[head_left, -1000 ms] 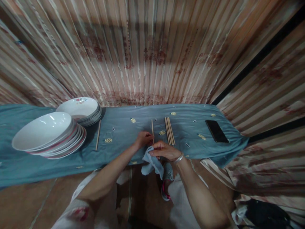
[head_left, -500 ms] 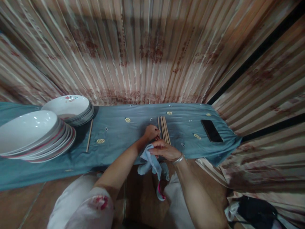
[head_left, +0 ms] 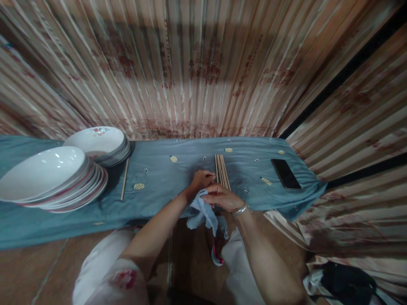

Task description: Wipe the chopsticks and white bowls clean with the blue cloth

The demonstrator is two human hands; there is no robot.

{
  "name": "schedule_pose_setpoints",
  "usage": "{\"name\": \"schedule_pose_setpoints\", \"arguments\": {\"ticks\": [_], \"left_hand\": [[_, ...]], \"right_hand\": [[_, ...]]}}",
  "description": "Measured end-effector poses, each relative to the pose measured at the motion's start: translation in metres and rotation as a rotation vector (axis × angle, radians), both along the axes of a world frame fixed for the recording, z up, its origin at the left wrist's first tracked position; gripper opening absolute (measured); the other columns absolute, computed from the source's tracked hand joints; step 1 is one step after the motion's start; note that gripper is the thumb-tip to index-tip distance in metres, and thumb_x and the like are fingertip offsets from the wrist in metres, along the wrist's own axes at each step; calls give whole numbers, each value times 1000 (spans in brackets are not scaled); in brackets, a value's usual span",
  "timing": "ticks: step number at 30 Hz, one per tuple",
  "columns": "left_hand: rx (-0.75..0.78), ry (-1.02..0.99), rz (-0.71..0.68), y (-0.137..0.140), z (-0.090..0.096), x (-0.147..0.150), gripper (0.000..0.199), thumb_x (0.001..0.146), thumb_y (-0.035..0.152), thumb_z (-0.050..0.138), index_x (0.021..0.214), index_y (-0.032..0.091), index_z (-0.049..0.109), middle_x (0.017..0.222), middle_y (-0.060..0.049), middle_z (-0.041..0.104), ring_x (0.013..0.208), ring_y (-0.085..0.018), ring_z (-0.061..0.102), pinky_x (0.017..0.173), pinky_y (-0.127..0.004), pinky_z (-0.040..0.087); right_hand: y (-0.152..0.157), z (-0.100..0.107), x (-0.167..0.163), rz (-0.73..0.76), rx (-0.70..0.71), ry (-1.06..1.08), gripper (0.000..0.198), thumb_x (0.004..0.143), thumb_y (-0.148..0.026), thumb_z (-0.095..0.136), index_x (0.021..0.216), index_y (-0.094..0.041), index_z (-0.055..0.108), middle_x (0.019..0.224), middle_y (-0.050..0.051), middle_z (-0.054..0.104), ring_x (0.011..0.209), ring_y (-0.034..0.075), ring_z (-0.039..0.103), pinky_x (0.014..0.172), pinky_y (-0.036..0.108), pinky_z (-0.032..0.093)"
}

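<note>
Fingers pinched together, my left hand is just left of a row of wooden chopsticks on the blue tablecloth. What it grips is too small and hidden to make out. My right hand closes on a light blue cloth, which hangs down past the table's front edge. The two hands almost meet, the right one nearer to me. Their fingers cover the near ends of some chopsticks.
Stacked white bowls stand at the left, with another stack behind. A single chopstick lies beside them. A black phone rests at the right on the blue tablecloth. Pleated curtains hang behind.
The view has shifted slightly, so the table's things appear a little further right. My hands stay close together by the chopsticks, and the cloth is still in my right hand.
</note>
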State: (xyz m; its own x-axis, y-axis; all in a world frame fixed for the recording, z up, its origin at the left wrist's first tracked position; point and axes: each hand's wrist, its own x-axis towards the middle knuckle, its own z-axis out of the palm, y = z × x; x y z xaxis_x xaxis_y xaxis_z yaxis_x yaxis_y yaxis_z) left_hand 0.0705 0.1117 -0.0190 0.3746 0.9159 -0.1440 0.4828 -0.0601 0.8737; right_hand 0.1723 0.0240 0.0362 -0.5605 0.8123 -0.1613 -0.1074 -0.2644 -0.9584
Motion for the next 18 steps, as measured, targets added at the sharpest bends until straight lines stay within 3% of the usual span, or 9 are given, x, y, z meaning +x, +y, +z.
{"name": "schedule_pose_setpoints", "arguments": {"ticks": [3, 7, 9, 12, 14, 15, 18], "left_hand": [[36, -14, 27, -15, 0, -27, 14, 76, 16, 61, 72, 10, 73, 64, -2, 67, 66, -14, 60, 62, -22, 44], [52, 14, 111, -25, 0, -74, 16, 78, 15, 55, 76, 10, 70, 58, -2, 64, 50, -12, 55, 51, -23, 41], [78, 40, 152, -25, 3, -103, 17, 79, 17, 53, 81, 12, 69, 59, -1, 63, 48, -13, 56, 52, -24, 44], [176, 101, 250, -25, 9, -150, 17, 78, 18, 54, 87, 14, 68, 76, -5, 68, 70, -18, 64, 72, -32, 50], [267, 160, 338, -27, 12, -182, 24, 76, 14, 53, 95, 12, 67, 101, -12, 68, 98, -25, 62, 93, -39, 45], [381, 246, 412, -30, 11, -196, 29, 74, 10, 50, 98, 12, 67, 107, -13, 67, 106, -26, 59, 98, -41, 43], [436, 333, 504, -39, 2, -234, 45, 69, 4, 46, 111, 9, 62, 121, -18, 61, 121, -30, 51, 108, -47, 34]], "right_hand": [[1, -2, -2, -9, -18, 6, 38, 63, -51, 79, 67, -14, 69, 52, -5, 56, 45, 5, 43, 45, 17, 33], [3, -7, -9, -25, -63, 1, 37, 63, -49, 80, 68, -14, 69, 53, -5, 58, 45, 5, 45, 46, 17, 34], [5, -10, -13, -21, -85, 1, 38, 62, -49, 81, 69, -13, 69, 54, -5, 59, 46, 5, 47, 46, 17, 35], [10, -14, -20, -10, -107, 4, 41, 59, -50, 82, 69, -13, 68, 56, -5, 59, 48, 5, 49, 49, 18, 38], [13, -16, -25, -9, -106, -4, 41, 58, -50, 83, 71, -13, 69, 56, -5, 60, 48, 5, 49, 49, 17, 38], [14, -17, -27, -7, -104, -10, 41, 58, -50, 83, 72, -13, 69, 56, -5, 60, 47, 5, 49, 48, 17, 38], [18, -19, -33, 7, -94, -8, 40, 59, -50, 82, 72, -14, 70, 55, -5, 60, 46, 5, 49, 46, 17, 36]]}}
